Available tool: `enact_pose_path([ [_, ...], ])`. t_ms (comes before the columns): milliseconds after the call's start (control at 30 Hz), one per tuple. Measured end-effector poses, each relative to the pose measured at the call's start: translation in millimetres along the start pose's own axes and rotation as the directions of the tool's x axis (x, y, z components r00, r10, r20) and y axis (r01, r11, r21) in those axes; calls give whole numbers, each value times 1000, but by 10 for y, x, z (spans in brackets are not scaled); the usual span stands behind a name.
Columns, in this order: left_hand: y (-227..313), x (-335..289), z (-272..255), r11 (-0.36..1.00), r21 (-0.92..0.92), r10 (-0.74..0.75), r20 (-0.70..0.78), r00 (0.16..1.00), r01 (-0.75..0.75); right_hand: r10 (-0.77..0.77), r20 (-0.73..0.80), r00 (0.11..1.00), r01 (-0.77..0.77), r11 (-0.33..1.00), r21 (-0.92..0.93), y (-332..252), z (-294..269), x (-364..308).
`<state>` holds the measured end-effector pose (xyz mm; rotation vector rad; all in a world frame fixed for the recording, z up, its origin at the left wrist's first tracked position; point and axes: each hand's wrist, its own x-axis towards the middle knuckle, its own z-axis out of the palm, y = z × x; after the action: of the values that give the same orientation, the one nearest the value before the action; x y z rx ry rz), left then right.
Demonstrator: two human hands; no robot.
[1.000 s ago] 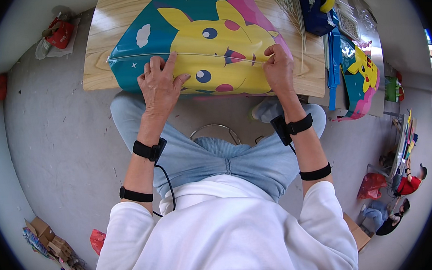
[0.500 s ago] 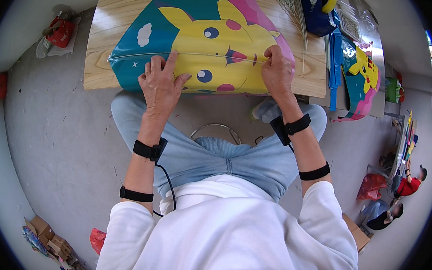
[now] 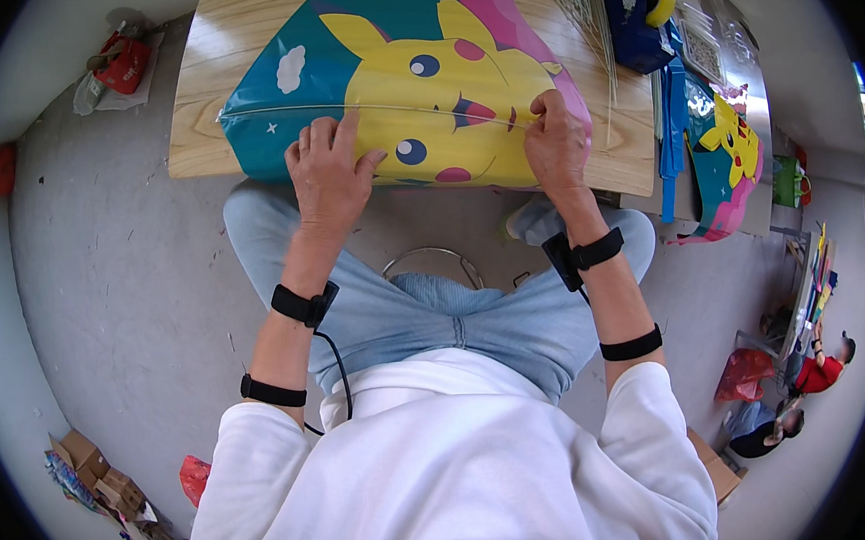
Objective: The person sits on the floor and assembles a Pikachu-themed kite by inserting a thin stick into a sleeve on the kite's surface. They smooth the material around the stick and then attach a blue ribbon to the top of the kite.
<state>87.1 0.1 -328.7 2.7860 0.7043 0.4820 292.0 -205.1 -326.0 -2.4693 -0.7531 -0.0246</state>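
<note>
A glossy plastic sheet printed with a yellow cartoon animal on teal and pink lies on the table before me. Across it, from the left corner toward the right, runs a thin pale rod. My left hand rests on the sheet's near part, fingers stretched and spread, the index fingertip just below the rod. At the rod's right end, my right hand is closed in a pinch on the rod; its fingertips partly hide what lies under them.
On the wooden table, thin sticks lie at the far right beside a blue tape dispenser with yellow tape. Another printed sheet hangs at the right edge. Two people work at a distant table; cardboard boxes stand at lower left.
My left hand has shifted slightly to the right and toward me, its index fingertip coming off the rod. The right hand keeps its pinch in the same place.
</note>
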Motion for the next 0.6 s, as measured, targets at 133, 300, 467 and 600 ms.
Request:
enact_pose_path([
  [133, 288, -105, -37, 971, -121, 205, -16, 979, -205, 18, 3, 1000, -18, 1000, 20, 7, -3, -2],
  [300, 578, -135, 41, 939, -176, 312, 86, 946, -294, -16, -27, 1000, 16, 1000, 16, 26, -9, 14],
  [467, 562, -124, 67, 947, -160, 300, 133, 945, -278, 9, -15, 1000, -9, 1000, 16, 21, 25, -19],
  [600, 575, -128, 65, 951, -156, 289, 138, 947, -268, -6, -31, 999, 7, 1000, 27, -2, 6, -27],
])
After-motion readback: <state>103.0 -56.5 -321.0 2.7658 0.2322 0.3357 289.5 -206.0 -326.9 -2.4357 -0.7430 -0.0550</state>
